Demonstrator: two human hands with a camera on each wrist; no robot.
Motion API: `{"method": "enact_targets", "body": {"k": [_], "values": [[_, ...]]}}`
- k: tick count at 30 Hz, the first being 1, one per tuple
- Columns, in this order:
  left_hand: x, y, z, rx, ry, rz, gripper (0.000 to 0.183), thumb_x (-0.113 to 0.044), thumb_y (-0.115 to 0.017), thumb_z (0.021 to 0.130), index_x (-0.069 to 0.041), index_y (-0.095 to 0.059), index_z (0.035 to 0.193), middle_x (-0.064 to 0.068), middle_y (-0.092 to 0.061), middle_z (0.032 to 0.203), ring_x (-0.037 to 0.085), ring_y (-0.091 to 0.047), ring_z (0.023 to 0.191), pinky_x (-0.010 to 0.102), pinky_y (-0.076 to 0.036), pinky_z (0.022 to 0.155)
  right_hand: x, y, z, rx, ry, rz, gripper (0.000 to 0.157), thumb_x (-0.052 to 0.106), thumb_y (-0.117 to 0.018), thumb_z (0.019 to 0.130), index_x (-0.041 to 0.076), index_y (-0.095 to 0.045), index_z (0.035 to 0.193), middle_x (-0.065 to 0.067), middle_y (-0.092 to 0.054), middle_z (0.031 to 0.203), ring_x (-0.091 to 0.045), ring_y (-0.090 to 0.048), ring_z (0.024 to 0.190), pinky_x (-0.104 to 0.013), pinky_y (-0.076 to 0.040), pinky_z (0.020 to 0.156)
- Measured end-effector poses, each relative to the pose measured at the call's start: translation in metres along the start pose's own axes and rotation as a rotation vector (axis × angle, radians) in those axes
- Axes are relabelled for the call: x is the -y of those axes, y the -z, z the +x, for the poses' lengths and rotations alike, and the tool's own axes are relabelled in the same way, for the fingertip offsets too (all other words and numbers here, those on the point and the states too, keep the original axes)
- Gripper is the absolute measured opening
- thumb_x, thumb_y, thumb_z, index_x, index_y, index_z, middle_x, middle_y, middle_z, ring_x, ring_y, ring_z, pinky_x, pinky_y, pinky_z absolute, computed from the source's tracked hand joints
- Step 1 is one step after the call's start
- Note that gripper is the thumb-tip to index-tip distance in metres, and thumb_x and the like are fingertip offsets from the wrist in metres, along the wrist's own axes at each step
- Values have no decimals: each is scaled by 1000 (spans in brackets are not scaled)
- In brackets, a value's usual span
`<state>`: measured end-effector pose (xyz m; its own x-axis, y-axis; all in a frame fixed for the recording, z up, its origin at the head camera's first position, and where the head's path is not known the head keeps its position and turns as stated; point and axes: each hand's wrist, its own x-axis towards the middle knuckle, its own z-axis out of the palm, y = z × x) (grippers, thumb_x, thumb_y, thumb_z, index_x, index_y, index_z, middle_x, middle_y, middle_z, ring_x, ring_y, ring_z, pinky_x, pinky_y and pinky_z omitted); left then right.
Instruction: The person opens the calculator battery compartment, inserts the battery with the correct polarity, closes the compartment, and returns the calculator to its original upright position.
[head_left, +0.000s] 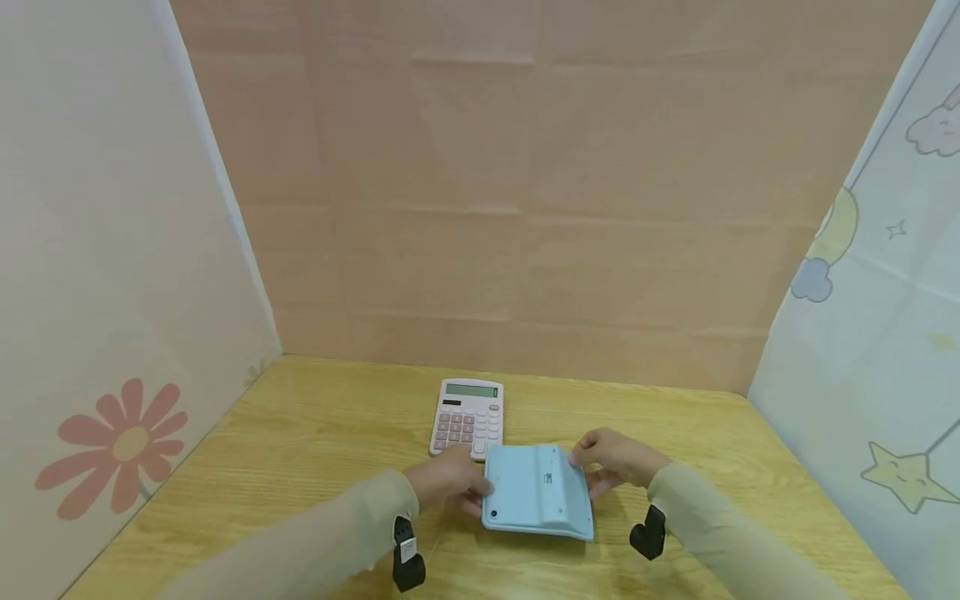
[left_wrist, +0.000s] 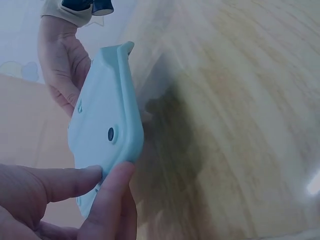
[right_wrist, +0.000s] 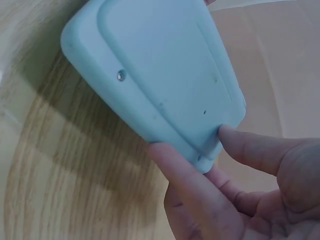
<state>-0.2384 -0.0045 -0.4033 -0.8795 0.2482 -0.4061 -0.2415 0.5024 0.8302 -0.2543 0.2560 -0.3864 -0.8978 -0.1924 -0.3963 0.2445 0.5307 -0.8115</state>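
Both hands hold a light blue calculator [head_left: 517, 487] face down above the table, its plain back with a raised ridge, small screw holes and a dark round foot turned up. My left hand [head_left: 448, 478] pinches one side edge between thumb and fingers. On the opposite edge, my right hand [head_left: 621, 460] grips with its thumb on the back and fingers at the side and below. In the left wrist view the calculator [left_wrist: 100, 127] is seen edge-on, apart from the table. Its keys and display are hidden. Just beyond my left hand lies a pink calculator [head_left: 468, 417], keys up.
The wooden table [head_left: 315, 433] runs back to a plain peach-coloured backdrop [head_left: 525, 208]. Pale printed cloth walls [head_left: 112, 250] stand at the left and right. A dark wrist camera [head_left: 407, 558] sits on the left sleeve, another [head_left: 648, 533] on the right.
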Motion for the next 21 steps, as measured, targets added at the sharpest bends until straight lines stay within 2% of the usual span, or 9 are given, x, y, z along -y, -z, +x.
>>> {"method": "enact_targets", "body": {"k": [7, 15, 21], "values": [[-7, 9, 3, 5, -55, -63, 8, 1, -70, 84, 5, -63, 83, 16, -66, 74, 20, -67, 64, 33, -62, 64, 8, 5, -1, -7, 28, 58, 23, 6, -54, 97, -10, -49, 112, -21, -56, 108, -28, -68, 87, -38, -62, 66], [-10, 17, 7, -67, -97, -15, 11, 0, -71, 84, 3, -61, 85, 13, -65, 76, 18, -66, 62, 29, -61, 58, 13, 6, 3, -52, 58, 131, 23, 5, -50, 99, -10, -46, 116, -18, -55, 106, -23, -64, 83, -38, -63, 68], [-10, 21, 9, -90, -132, -56, 16, 1, -71, 83, 2, -57, 90, 12, -60, 83, 18, -65, 63, 31, -61, 60, 16, 7, 4, -96, 63, 156, 23, 3, -43, 101, -12, -46, 119, -17, -56, 104, -21, -65, 81, -38, -63, 69]]}}
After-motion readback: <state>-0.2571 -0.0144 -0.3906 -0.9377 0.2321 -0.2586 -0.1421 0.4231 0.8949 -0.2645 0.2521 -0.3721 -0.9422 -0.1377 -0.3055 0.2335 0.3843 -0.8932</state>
